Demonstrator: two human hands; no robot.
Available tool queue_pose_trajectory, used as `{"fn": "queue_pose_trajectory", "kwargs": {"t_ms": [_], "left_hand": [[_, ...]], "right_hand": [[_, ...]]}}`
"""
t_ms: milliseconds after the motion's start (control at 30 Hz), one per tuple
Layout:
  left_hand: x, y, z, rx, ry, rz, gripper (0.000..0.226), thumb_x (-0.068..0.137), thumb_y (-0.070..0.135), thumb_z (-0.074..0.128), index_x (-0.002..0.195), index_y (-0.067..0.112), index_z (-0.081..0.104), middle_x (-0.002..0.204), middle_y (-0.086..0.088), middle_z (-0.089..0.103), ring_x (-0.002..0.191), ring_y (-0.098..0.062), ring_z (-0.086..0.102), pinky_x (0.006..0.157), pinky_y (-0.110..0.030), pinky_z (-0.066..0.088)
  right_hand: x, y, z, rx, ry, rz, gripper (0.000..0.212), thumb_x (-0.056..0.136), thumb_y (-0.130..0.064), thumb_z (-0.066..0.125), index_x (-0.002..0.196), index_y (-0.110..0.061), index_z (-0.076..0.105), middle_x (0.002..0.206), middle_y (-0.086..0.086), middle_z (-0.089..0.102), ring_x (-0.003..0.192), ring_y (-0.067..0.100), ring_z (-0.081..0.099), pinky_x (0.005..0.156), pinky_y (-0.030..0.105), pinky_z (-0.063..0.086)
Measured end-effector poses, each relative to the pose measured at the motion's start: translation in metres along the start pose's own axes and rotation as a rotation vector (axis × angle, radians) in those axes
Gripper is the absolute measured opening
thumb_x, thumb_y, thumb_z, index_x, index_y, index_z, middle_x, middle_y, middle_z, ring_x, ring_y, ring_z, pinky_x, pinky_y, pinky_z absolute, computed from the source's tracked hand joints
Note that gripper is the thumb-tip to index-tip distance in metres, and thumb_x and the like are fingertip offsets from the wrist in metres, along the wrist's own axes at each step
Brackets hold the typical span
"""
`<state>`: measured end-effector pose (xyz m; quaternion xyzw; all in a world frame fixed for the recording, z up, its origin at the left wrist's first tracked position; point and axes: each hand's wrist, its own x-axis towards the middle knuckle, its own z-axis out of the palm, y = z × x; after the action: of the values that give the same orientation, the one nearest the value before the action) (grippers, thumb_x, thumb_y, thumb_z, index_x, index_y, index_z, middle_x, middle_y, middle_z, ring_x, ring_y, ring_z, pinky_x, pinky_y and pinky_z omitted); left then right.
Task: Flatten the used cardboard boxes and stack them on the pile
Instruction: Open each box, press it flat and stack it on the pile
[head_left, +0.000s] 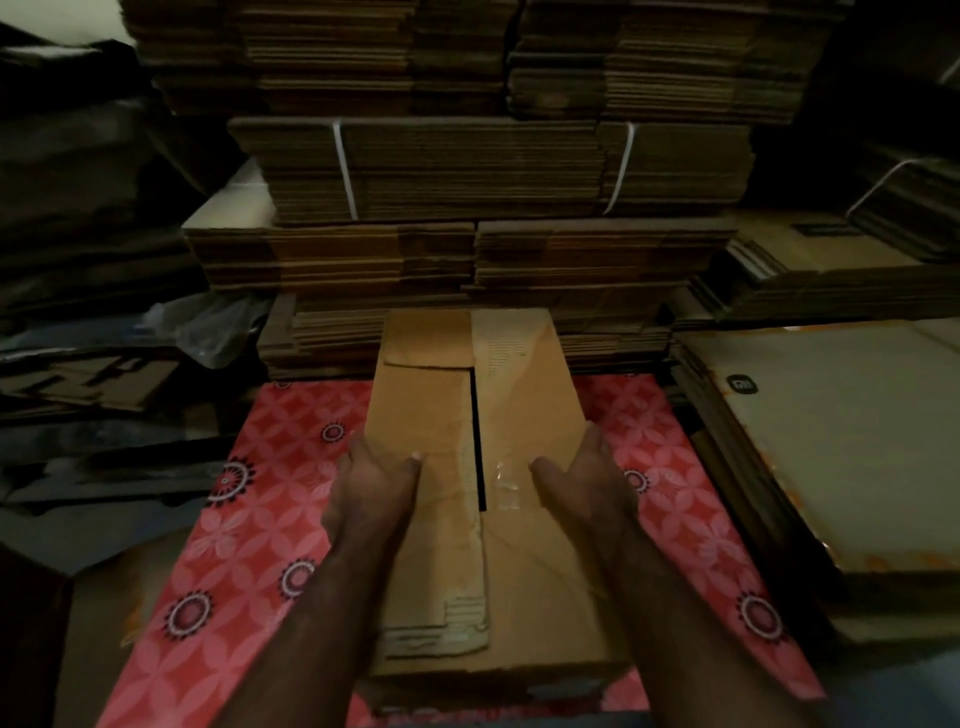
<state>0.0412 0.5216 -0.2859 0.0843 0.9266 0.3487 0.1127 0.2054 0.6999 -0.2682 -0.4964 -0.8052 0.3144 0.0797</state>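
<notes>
A long brown cardboard box (524, 395) stands on a red patterned mat, its top flaps folded shut with a dark slit between them and torn tape along the seam. My left hand (376, 486) grips the box's left edge, thumb resting on the top flap. My right hand (582, 483) holds the right edge the same way. A tall pile of flattened cardboard (467, 171) rises right behind the box, some bundles tied with white straps.
The red floral mat (249, 519) covers the floor under the box. A lower stack of flat cartons (831, 441) lies to the right. Dark bags and loose cardboard scraps (88, 379) crowd the left side, with a clear plastic bag (208, 327) beside them.
</notes>
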Motion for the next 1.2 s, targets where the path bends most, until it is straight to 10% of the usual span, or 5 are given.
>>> {"fn": "queue_pose_trajectory", "kwargs": {"t_ms": [200, 500, 867, 1067, 1200], "left_hand": [[0.03, 0.013, -0.024, -0.194, -0.065, -0.07, 0.089, 0.039, 0.075, 0.059, 0.117, 0.031, 0.053, 0.115, -0.007, 0.066, 0.105, -0.037, 0.064, 0.095, -0.061, 0.05], [0.044, 0.097, -0.059, 0.445, 0.004, 0.325, 0.07, 0.082, 0.074, 0.057, 0.134, 0.028, 0.059, 0.145, -0.009, 0.049, 0.138, -0.033, 0.036, 0.111, -0.061, 0.023], [0.048, 0.067, 0.011, 0.53, -0.415, 0.63, 0.093, 0.088, 0.07, 0.056, 0.161, 0.025, 0.02, 0.169, -0.004, 0.012, 0.155, -0.029, 0.009, 0.12, -0.058, 0.011], [0.002, 0.032, -0.016, 0.344, -0.3, 0.658, 0.075, 0.093, 0.052, 0.061, 0.154, 0.019, 0.034, 0.159, -0.007, 0.036, 0.145, -0.027, 0.033, 0.119, -0.055, 0.018], [-0.051, -0.016, -0.039, 0.331, -0.122, 0.56, 0.067, 0.09, 0.055, 0.058, 0.146, 0.023, 0.043, 0.152, -0.004, 0.039, 0.141, -0.024, 0.034, 0.118, -0.059, 0.019]], "right_hand": [[0.001, -0.003, -0.008, 0.337, -0.086, -0.034, 0.073, 0.059, -0.049, 0.071, 0.126, -0.025, 0.057, 0.113, -0.007, 0.068, 0.096, 0.012, 0.069, 0.069, 0.023, 0.057], [-0.137, -0.016, -0.04, 0.565, -0.115, 0.096, 0.038, 0.076, -0.04, 0.08, 0.064, -0.014, 0.056, 0.071, 0.001, 0.059, 0.062, 0.015, 0.064, 0.063, 0.029, 0.048], [-0.185, -0.015, 0.01, 0.142, -0.347, 0.183, 0.063, 0.076, -0.067, 0.072, 0.117, -0.022, 0.058, 0.119, -0.004, 0.06, 0.109, 0.014, 0.059, 0.088, 0.028, 0.05], [-0.16, -0.036, -0.008, -0.254, 0.031, -0.077, 0.029, 0.092, -0.054, 0.057, 0.097, -0.026, 0.054, 0.085, -0.007, 0.057, 0.083, 0.015, 0.058, 0.075, 0.035, 0.054], [-0.118, -0.037, 0.009, -0.255, 0.117, -0.335, 0.035, 0.09, -0.048, 0.061, 0.118, -0.027, 0.053, 0.114, -0.006, 0.058, 0.104, 0.016, 0.057, 0.086, 0.035, 0.048]]}}
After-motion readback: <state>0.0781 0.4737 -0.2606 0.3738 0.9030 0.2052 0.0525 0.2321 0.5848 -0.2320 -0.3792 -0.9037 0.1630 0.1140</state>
